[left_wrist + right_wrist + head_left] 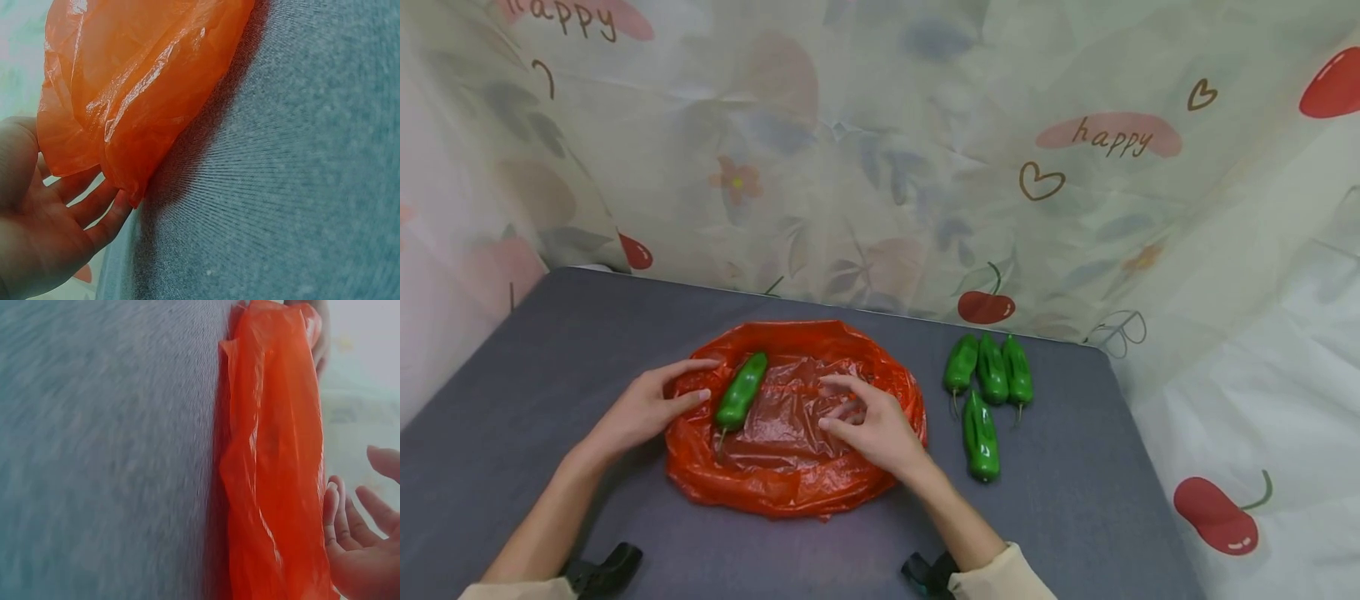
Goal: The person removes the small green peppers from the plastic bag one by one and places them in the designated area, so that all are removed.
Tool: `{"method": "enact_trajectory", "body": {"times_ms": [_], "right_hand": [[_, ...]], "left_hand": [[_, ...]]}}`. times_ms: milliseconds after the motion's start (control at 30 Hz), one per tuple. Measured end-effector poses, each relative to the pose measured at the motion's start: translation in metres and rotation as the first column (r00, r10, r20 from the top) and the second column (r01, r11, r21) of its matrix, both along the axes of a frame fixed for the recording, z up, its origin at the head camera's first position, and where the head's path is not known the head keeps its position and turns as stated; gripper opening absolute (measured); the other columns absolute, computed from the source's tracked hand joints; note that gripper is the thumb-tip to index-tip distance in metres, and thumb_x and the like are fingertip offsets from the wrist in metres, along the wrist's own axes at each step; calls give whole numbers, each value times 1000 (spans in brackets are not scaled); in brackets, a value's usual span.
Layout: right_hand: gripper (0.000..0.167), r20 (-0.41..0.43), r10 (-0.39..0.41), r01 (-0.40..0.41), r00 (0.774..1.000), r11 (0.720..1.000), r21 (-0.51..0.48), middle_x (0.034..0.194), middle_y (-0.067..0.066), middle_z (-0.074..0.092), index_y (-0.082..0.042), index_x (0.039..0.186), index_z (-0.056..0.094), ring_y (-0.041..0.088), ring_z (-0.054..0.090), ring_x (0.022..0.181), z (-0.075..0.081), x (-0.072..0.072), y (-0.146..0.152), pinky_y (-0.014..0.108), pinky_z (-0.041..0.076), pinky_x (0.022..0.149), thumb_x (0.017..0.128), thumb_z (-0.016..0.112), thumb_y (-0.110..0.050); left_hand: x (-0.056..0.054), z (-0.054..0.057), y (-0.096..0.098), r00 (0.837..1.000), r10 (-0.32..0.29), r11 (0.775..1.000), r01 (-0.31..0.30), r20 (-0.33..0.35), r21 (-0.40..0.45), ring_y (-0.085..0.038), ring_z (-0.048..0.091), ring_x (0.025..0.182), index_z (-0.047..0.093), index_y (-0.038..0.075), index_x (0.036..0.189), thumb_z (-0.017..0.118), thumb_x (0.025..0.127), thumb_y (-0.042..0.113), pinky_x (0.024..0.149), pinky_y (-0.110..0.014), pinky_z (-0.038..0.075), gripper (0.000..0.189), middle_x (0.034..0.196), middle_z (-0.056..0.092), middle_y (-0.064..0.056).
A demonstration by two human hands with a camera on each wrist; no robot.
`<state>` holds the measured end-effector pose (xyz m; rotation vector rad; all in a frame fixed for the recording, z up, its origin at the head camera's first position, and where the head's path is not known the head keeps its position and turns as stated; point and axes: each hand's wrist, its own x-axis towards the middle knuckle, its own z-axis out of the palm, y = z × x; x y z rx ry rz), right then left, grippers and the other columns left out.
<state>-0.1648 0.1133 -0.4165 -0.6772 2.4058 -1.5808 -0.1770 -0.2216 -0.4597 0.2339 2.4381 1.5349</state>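
Observation:
A red plastic bag lies on the table with its mouth spread wide and its rim rolled outward. One green pepper lies inside it, near the left side. My left hand rests against the bag's left rim, thumb and index finger reaching over the edge. In the left wrist view, several fingers of the left hand lie partly behind the bag's wall. Above the right part of the bag is my right hand, its fingers loosely bent and parted with nothing between them.
To the right of the bag, several green peppers lie on the table; the nearest green pepper sits in front of the others. A dark grey cloth covers the table. Patterned curtain hangs behind and at both sides.

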Motion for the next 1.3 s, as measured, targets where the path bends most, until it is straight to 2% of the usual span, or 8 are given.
{"method": "enact_trajectory", "body": {"times_ms": [167,333,433,567,767,933,1033,1300], "right_hand": [[51,31,9,-10,999,1000,23,125,11,65,-14,138,56,23,70,91,-15,-5,-9,30,56,75,91,73,-9],[50,47,32,-33,998,999,35,112,7,70,-21,138,58,12,70,85,-24,-9,-19,25,54,67,91,74,-16],[49,39,47,-48,998,998,29,116,6,69,-22,137,58,10,69,87,-25,-10,-25,24,54,69,91,75,-18],[49,37,50,-51,998,998,31,118,8,68,-17,136,59,14,69,89,-23,-10,-34,22,53,71,90,74,-12],[50,44,68,-70,997,997,45,102,7,72,-16,138,58,7,68,83,-27,-13,-45,22,53,65,90,74,-13],[52,18,66,-67,998,994,88,116,8,70,-18,138,57,1,67,86,-28,-14,-52,20,52,66,90,74,-14],[52,32,55,-58,998,993,101,121,5,68,-20,139,57,0,66,87,-29,-14,-56,20,52,67,90,74,-15],[55,83,59,-67,995,994,89,121,10,68,-18,142,54,2,67,85,-34,-16,-64,20,52,66,90,74,-13]], "left_hand": [[-1,-1,0,1000,-6,1000,6,-7,-4,-26,66,59,47,11,146,63,99,29,57,-36,57,53,95,63,-18],[-2,-2,0,1000,-7,1000,7,-12,-12,-25,65,57,48,11,146,63,99,28,56,-36,57,52,92,63,-16],[-2,-1,0,1000,-9,1000,9,-11,-8,-26,65,57,48,11,146,63,99,28,56,-36,57,52,92,63,-17],[-2,0,1,1000,-7,1000,7,-7,-10,-26,66,58,48,11,146,63,99,29,57,-36,57,52,95,63,-18],[-2,0,2,1000,-4,1000,4,-3,-24,-26,66,59,48,11,146,63,99,29,57,-36,57,52,96,63,-18],[-2,0,1,1000,-2,1000,2,-7,-29,-26,66,59,48,11,146,63,99,27,58,-36,57,52,102,63,-20],[-2,1,2,1000,-3,999,3,-9,-32,-26,66,59,48,11,146,63,99,27,58,-35,57,52,101,62,-20],[-2,1,3,1000,-4,999,3,-16,-42,-25,64,58,49,11,145,63,99,26,55,-35,56,50,93,61,-17]]}}
